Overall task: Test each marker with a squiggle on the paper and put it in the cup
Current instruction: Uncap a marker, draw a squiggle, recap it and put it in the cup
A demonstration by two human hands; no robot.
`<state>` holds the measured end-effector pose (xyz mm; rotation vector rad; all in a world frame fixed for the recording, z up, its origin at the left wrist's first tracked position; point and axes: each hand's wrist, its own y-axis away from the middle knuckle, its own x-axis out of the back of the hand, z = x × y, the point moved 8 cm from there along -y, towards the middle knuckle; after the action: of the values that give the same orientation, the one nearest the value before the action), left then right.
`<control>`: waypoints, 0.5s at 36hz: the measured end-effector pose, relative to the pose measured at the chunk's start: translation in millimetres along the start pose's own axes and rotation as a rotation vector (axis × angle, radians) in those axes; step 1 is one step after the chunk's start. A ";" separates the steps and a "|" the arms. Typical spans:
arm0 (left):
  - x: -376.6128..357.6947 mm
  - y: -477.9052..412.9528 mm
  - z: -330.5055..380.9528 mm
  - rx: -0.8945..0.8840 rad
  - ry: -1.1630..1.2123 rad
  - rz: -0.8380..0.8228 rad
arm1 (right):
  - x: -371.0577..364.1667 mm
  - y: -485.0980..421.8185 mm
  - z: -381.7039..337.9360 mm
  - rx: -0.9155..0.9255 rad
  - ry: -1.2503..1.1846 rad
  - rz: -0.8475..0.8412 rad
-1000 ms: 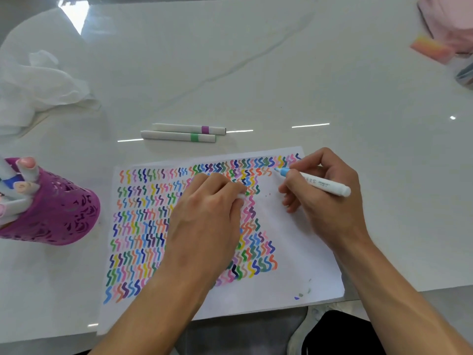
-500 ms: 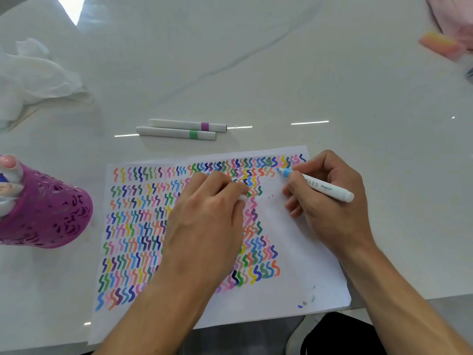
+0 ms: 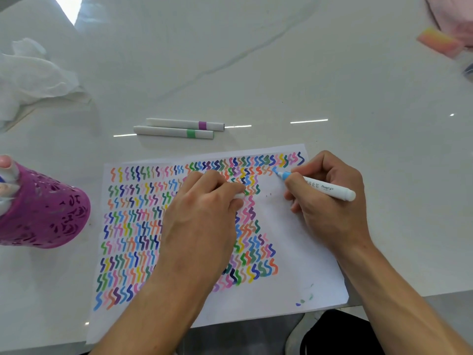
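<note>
Now: right hand (image 3: 330, 208) grips marker (image 3: 317, 187) between thumb and curled fingers, blue tip touching paper (image 3: 294, 252) at upper right of squiggle block, barrel slanting toward right. Left hand (image 3: 202, 221) knuckles-up on paper, centre frame, fingers clenched round small white piece (image 3: 239, 196), only its end visible. Paper flat on table (image 3: 281, 73), mostly filled with coloured squiggles. Cup (image 3: 43, 211), purple, at left edge, marker ends poking out. Purple-band marker (image 3: 184, 124) and green-band marker (image 3: 174, 131) side by side above paper. Tissue (image 3: 33, 75) upper left.
</note>
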<state>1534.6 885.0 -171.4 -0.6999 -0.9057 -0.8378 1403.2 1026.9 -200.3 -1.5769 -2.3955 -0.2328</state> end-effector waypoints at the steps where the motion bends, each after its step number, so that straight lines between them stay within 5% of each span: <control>1: 0.2 0.1 0.0 0.001 -0.001 0.002 | 0.6 0.0 0.1 -0.001 0.000 0.004; 18: 4.1 1.7 -0.4 -0.009 0.031 0.036 | 7.4 1.8 -4.6 0.008 -0.234 0.000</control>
<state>1537.7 884.3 -168.3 -0.7076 -0.8599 -0.8193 1402.7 1032.8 -193.7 -1.6831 -2.5647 -0.0395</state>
